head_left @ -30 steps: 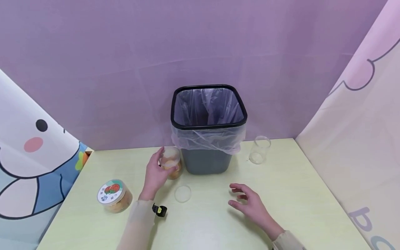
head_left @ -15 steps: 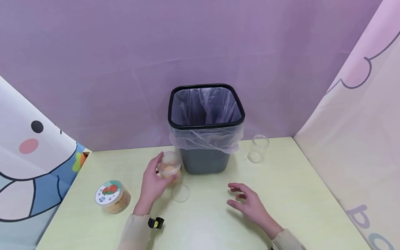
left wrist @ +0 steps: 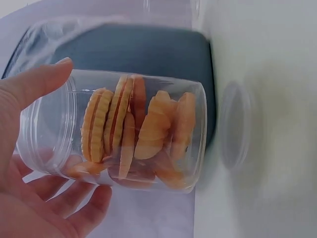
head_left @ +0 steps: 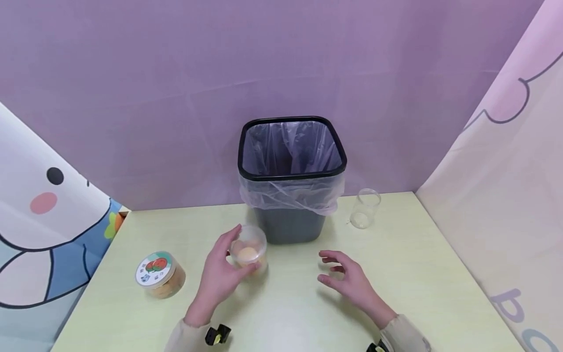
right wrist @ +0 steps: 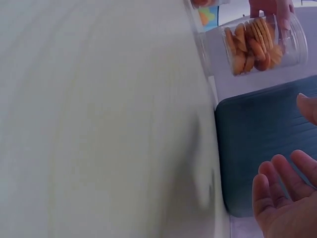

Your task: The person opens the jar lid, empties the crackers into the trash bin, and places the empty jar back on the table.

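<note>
My left hand (head_left: 220, 274) grips a clear plastic jar (left wrist: 143, 131) near its open top, thumb on one side and fingers on the other. Sandwich cookies and other biscuits fill much of the jar. In the right wrist view the jar (right wrist: 262, 44) hangs a little above the table, in front of the bin's left side. A clear round lid (left wrist: 235, 126) lies on the table below it; in the head view the jar hides it. My right hand (head_left: 347, 278) hovers over the table to the right, fingers loosely bent, holding nothing.
A grey bin (head_left: 290, 227) with a black rim and a clear liner bag stands at the back middle. To its right is a clear, see-through container (head_left: 365, 210). A lidded jar (head_left: 160, 276) of biscuits with a strawberry-like picture stands at left. Purple cloth (head_left: 176, 122) hangs behind.
My left hand has lifted the jar and brought it toward me and slightly right, over the lid. The right hand has stayed almost in place.
</note>
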Motion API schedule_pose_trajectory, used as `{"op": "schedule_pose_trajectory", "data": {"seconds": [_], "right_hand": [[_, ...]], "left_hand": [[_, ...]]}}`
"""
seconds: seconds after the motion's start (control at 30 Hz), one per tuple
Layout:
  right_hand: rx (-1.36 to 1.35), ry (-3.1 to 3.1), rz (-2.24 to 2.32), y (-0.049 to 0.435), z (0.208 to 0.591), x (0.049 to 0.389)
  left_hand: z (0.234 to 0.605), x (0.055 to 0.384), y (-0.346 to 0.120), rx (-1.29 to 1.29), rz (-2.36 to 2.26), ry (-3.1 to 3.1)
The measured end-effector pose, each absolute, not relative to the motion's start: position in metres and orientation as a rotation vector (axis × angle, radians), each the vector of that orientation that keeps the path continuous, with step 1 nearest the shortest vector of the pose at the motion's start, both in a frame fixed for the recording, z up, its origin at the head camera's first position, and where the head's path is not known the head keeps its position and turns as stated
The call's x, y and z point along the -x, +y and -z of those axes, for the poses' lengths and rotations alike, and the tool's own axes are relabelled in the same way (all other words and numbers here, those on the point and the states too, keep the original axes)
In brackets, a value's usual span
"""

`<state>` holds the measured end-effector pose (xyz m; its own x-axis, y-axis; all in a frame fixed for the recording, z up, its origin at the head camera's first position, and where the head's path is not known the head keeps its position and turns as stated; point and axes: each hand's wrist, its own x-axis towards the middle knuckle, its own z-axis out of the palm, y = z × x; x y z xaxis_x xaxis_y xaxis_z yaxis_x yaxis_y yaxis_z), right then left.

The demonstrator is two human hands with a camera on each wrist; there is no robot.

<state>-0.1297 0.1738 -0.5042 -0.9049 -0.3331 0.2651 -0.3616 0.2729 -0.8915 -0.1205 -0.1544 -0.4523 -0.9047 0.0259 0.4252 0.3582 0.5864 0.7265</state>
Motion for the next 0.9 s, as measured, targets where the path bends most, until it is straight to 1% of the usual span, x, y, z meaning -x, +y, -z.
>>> {"op": "schedule_pose_trajectory", "data": {"seconds": [0.27, 0.63, 0.9], "right_hand": [[-0.756, -2.468, -1.794, 0.166, 0.502, 0.126], [-0.858, -2.473, -1.829, 0.153, 0.504, 0.12], [-0.934, -2.497, -1.951, 0.149, 0.511, 0.121]], "left_hand": [[0.457, 0.105, -0.132, 0.428, 1.304, -2.5], [0.471, 0.098, -0.099, 0.584, 1.37, -2.586], [0.475, 0.095, -0.083, 0.605, 1.436, -2.629]]}}
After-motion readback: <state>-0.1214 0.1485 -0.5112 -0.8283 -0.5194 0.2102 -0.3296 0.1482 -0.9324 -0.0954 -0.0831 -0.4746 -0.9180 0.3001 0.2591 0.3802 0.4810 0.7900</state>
